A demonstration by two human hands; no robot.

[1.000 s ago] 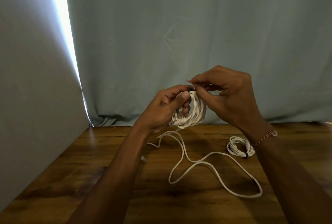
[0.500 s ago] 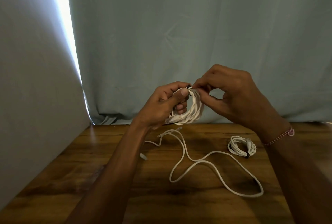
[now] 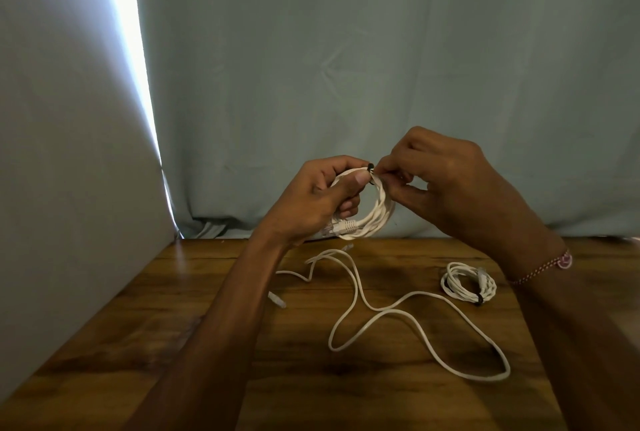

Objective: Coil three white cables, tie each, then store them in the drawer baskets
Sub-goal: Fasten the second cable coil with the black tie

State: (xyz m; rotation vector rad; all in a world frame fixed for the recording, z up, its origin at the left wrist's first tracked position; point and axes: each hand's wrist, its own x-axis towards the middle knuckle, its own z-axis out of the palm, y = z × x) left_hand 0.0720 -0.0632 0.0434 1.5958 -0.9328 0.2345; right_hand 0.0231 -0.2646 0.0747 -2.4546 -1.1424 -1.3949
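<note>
Your right hand point(image 3: 446, 185) has closed in on the dark tie point(image 3: 371, 167); your left hand point(image 3: 318, 198) grips the coil point(image 3: 375, 216); second cable nearly tied, third cable point(image 3: 391, 313) loose on the counter point(image 3: 242, 344)

Tie point(image 3: 371, 166) at coil point(image 3: 375, 212) top too small to ID, loose cable point(image 3: 360, 295) partly behind left forearm

Wooden table point(image 3: 207, 292), loose white cable point(image 3: 398, 313), tied white coil point(image 3: 468, 282)

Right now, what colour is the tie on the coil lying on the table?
Black, on the white coil at its near edge; the head view shows it.
</note>
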